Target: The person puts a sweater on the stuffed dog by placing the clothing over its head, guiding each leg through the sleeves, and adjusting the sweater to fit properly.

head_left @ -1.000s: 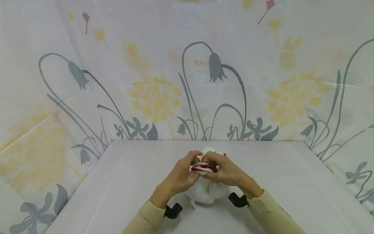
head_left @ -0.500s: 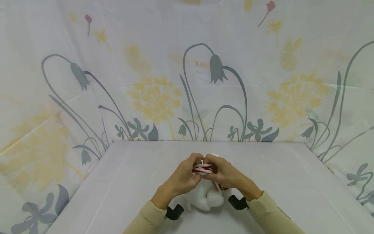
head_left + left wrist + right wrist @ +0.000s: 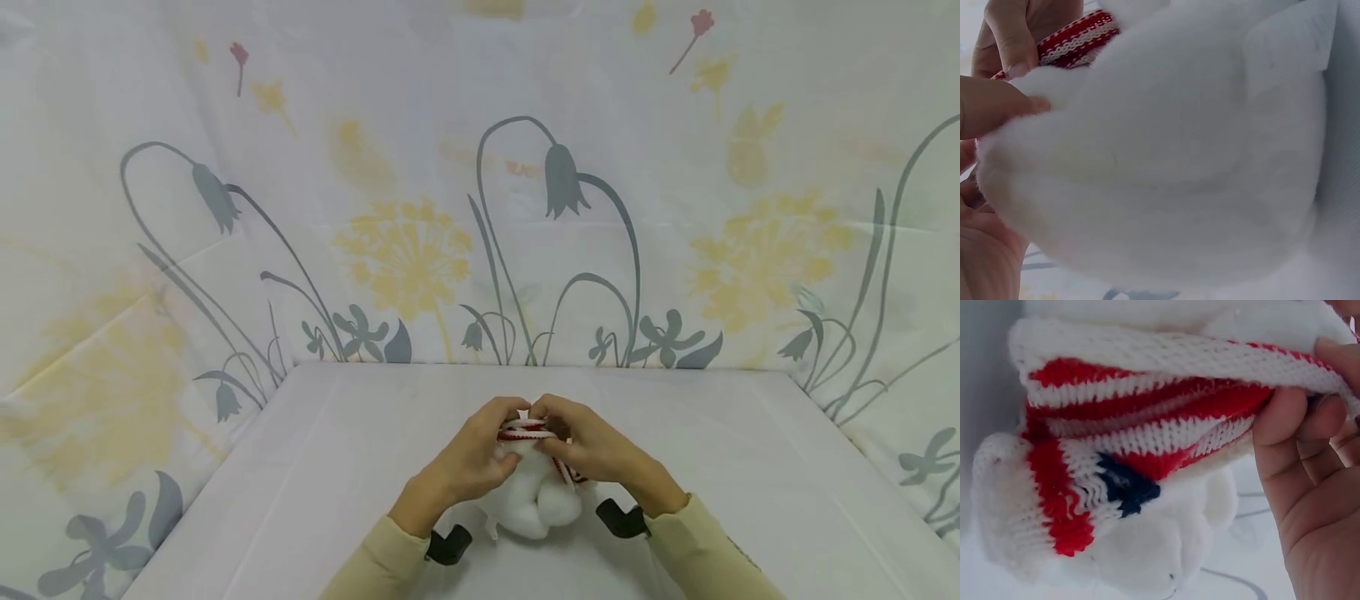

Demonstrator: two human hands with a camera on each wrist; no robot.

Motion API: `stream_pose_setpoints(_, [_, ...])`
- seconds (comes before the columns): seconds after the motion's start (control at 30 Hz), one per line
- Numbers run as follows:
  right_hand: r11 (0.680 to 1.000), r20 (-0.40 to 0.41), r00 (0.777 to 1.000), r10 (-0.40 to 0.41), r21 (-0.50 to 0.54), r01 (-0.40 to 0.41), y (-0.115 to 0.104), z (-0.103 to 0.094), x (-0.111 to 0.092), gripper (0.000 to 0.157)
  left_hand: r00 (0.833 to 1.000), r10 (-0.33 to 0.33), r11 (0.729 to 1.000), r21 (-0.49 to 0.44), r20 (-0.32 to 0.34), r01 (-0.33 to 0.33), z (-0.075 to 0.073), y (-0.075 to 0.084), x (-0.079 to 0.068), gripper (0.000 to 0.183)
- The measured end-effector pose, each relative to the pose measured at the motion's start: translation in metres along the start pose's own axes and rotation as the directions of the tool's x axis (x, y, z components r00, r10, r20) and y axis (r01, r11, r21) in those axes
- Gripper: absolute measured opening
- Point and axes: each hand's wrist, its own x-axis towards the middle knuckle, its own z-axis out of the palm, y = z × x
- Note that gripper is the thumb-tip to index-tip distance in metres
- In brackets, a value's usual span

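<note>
A white plush toy (image 3: pixel 517 492) is on the white table between both forearms, a pale tag (image 3: pixel 1288 47) on its side. A red and white striped knitted scarf (image 3: pixel 525 432) is bunched at its top. My left hand (image 3: pixel 474 446) grips the scarf from the left, its thumb pressing the white plush. From the right, my right hand (image 3: pixel 596 440) pinches the scarf with curled fingers. In the right wrist view a wide scarf end (image 3: pixel 1147 412) with a navy patch (image 3: pixel 1125 487) hangs over the plush. The hands largely hide the toy's upper part.
Black curved pieces (image 3: pixel 450 546) show beside each forearm, at the sleeves (image 3: pixel 390 554). White table surface (image 3: pixel 300 467) spreads around the hands. A flower-printed cloth (image 3: pixel 480 183) stands behind and on both sides.
The toy's white top, visible beyond the hands earlier, is now hidden. A scarf end has come into view under my right hand. My right thumb has shifted on the scarf.
</note>
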Motion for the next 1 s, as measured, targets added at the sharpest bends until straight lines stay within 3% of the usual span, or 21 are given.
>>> stream_pose_setpoints(0.5, [0.982, -0.080, 0.981, -0.175, -0.080, 0.169, 0.003, 0.007, 0.003, 0.028, 0.997, 0.046, 0.999, 0.009, -0.068, -0.045, 0.003, -0.004, 0.001, 0.053])
stream_pose_setpoints(0.77, [0.980, -0.129, 0.976, -0.176, -0.115, 0.162, 0.002, 0.007, 0.004, 0.028, 0.988, 0.062, 0.998, -0.013, -0.145, -0.064, 0.006, -0.005, 0.001, 0.039])
stream_pose_setpoints(0.9, [0.986, -0.104, 0.982, -0.155, -0.082, 0.147, -0.001, 0.009, 0.004, 0.029, 0.987, 0.063, 0.997, -0.028, -0.146, -0.068, 0.008, -0.004, 0.002, 0.037])
stream_pose_setpoints(1.0, [0.977, -0.119, 0.973, -0.199, -0.098, 0.188, -0.002, 0.011, 0.005, 0.032, 0.989, 0.051, 0.997, -0.049, -0.142, -0.059, 0.008, -0.003, 0.002, 0.036])
